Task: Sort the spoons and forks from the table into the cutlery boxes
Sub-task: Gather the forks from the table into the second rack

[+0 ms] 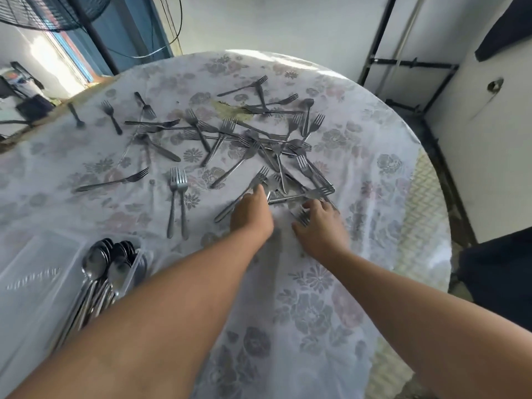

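Across the floral-clothed counter (331, 298) forks (230, 139) lay tangled at centre, spoons (106, 272) already boxed at lower left, so both hands reached in: left hand (253, 214) touching a fork handle, right hand (319, 223) curled pinching a fork (300, 216).

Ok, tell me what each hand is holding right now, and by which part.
The right hand grips a fork near its tines. The left hand reaches onto the fork pile; whether it holds one cannot be told.
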The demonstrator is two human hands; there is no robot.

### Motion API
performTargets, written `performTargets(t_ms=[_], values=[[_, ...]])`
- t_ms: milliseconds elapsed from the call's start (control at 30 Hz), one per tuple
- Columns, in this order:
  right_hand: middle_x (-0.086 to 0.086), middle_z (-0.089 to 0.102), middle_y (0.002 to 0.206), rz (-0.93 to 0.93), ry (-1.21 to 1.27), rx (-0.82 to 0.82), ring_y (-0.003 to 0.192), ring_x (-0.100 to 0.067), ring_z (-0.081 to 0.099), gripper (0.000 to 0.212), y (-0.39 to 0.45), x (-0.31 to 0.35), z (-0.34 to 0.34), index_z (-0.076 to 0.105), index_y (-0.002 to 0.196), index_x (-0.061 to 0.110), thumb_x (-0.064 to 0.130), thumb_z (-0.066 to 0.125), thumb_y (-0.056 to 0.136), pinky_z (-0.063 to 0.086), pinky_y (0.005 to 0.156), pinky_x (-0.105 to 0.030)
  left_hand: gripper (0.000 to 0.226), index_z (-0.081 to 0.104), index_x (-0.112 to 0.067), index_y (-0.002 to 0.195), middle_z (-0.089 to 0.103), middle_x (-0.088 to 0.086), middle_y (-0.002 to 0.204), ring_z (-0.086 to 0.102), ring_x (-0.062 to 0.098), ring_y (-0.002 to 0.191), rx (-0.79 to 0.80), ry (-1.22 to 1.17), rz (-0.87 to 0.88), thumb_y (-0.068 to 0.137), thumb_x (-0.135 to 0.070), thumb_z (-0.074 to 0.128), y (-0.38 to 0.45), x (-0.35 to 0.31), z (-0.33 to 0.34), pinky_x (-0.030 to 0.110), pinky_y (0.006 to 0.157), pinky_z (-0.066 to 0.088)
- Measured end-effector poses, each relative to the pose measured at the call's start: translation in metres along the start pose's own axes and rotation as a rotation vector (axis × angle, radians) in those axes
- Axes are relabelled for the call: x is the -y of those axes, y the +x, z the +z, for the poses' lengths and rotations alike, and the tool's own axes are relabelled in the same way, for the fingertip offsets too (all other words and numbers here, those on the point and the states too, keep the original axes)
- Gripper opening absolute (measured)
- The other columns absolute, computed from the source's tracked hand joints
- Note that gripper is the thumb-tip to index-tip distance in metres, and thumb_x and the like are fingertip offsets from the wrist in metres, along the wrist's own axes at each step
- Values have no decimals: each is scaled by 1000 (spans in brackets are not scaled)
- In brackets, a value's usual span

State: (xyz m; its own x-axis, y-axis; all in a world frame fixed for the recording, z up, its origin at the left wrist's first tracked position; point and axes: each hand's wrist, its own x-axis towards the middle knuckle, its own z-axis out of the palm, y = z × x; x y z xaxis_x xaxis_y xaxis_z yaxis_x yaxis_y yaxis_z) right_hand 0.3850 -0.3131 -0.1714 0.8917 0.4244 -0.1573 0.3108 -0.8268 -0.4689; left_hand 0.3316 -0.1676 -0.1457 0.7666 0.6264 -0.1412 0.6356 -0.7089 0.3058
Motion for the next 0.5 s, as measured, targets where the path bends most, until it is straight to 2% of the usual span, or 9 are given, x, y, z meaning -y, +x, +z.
performTargets(t_ms=[133, 233, 300, 367, 433, 500], values=[[-7, 59, 120, -34, -28, 8, 103, -33, 62, 32, 2, 6, -1, 59, 112, 19, 43, 60, 91, 49, 76, -37, 22, 48, -7, 117, 61, 19, 116, 64, 38, 98, 12, 32, -17, 96, 1, 50, -3, -2, 1, 39, 68, 42], [-3, 57, 113, -24, 87, -57, 92, -28, 62, 28, 2, 4, -6, 67, 109, 20, 39, 59, 90, 50, 72, -35, 24, 45, -5, 124, 52, 21, 125, 64, 39, 97, -3, -24, -53, 101, -11, 47, -3, -1, -5, 39, 66, 43], [-1, 56, 99, -33, 253, -127, 78, -22, 58, 18, 2, 0, -10, 68, 87, 19, 30, 56, 94, 44, 68, -33, 29, 44, -7, 125, 51, 18, 124, 61, 39, 97, -15, -51, -70, 102, -23, 44, -2, 2, -12, 39, 67, 41], [0, 52, 84, -25, 388, -187, 69, -16, 52, 29, 4, -5, -14, 56, 68, 20, 22, 56, 97, 35, 65, -30, 36, 47, -12, 127, 51, 13, 124, 60, 37, 100, -8, -91, -52, 99, -35, 47, 1, 3, -16, 37, 70, 39], [2, 53, 83, -2, 460, -250, 71, -12, 52, 27, 6, -7, -20, 61, 73, 20, 26, 60, 99, 36, 67, -29, 42, 50, -17, 129, 48, 9, 128, 61, 34, 102, 21, -64, 6, 97, -44, 54, 4, 5, -13, 35, 71, 40], [3, 56, 88, -6, 505, -283, 76, -10, 55, 20, 7, -6, -24, 70, 84, 20, 32, 63, 99, 42, 72, -29, 36, 56, -19, 121, 47, 7, 130, 61, 32, 98, 29, -25, 65, 97, -45, 60, 7, 6, -5, 34, 70, 41]])
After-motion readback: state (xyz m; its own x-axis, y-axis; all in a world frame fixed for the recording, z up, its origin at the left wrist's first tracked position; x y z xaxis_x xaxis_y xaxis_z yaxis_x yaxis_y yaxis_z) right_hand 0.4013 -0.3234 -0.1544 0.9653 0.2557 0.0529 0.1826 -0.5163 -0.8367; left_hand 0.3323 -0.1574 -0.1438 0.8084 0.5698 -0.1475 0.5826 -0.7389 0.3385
